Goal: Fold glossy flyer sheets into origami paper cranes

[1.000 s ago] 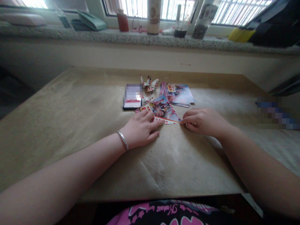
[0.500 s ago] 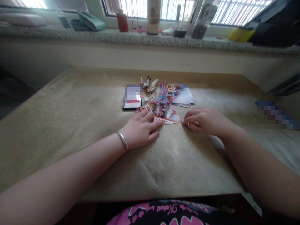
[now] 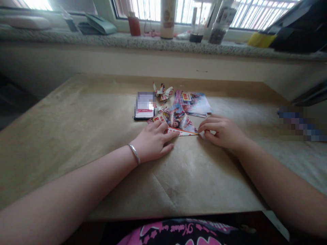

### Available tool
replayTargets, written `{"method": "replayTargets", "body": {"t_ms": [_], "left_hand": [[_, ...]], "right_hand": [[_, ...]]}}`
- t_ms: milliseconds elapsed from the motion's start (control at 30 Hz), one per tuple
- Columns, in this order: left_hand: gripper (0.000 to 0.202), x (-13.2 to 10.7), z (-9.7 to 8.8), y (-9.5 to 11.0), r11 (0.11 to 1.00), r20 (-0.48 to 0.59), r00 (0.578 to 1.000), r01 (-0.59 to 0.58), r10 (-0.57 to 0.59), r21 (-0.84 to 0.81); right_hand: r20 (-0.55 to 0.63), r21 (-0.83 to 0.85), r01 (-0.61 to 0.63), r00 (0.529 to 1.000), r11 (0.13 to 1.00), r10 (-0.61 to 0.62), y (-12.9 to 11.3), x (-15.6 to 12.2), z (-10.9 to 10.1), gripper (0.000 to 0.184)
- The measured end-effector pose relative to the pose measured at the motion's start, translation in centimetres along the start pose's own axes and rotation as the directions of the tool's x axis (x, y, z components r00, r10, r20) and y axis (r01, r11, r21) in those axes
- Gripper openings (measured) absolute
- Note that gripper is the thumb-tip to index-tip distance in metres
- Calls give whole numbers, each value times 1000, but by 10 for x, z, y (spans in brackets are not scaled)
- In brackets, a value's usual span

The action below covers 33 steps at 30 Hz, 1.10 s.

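A printed paper sheet [image 3: 176,119], folded to a triangular shape, lies on the table in front of me. Its white lower strip with red print shows along the near edge. My left hand [image 3: 154,139] rests flat on the paper's left part, fingers spread, a silver bangle on the wrist. At the paper's right-hand corner, the fingertips of my right hand [image 3: 217,132] are closed on the tip, the other fingers curled. Behind the sheet are a folded paper figure [image 3: 162,92] with pointed parts and a stack of printed sheets [image 3: 196,103].
A phone [image 3: 144,105] with a lit screen lies left of the paper. A blurred-out bluish item [image 3: 301,124] is on the right side of the tan table [image 3: 76,136]. Bottles, a red container [image 3: 134,24] and a yellow object [image 3: 262,39] line the windowsill.
My right hand has shifted slightly left at the paper's corner, its fingers bending a little differently. My left hand and the paper stay in place.
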<state>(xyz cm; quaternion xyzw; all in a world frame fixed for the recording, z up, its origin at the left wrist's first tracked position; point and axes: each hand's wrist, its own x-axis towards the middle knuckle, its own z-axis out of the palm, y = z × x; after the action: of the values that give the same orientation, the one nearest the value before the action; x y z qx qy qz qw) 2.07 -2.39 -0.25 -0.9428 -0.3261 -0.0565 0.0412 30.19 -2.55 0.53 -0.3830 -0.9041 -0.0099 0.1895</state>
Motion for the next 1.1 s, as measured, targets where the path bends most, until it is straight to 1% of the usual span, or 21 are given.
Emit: {"method": "replayTargets", "body": {"t_ms": [33,100,233,500,633,733,933,1100], "left_hand": [[47,0,0,0,1000,-1,1000,1,-1,3],[47,0,-1,0,1000,1,1000,4,-4,10],[47,0,0,0,1000,-9,1000,1,-1,12],[46,0,0,0,1000,-34,999,-7,7,12],[47,1,0,1,999,-39,999,-5,6,37],[48,0,0,1,998,-42,999,-6,9,55],[49,-2,1,-5,994,-59,996,-63,68,87],[45,-3,-1,-10,990,-24,993,-117,119,80]], "right_hand": [[-6,20,28,1000,999,-28,-2,2,2,24],[33,24,83,996,996,-84,-5,4,5,25],[71,-15,124,990,992,-123,-11,8,8,26],[65,-28,135,989,991,-132,-20,14,15,29],[49,-37,165,985,986,-163,-24,18,19,32],[36,-20,167,985,986,-166,-27,21,21,34],[20,-12,152,988,988,-152,-27,22,24,36],[54,-12,146,988,989,-145,-27,22,23,37]]}}
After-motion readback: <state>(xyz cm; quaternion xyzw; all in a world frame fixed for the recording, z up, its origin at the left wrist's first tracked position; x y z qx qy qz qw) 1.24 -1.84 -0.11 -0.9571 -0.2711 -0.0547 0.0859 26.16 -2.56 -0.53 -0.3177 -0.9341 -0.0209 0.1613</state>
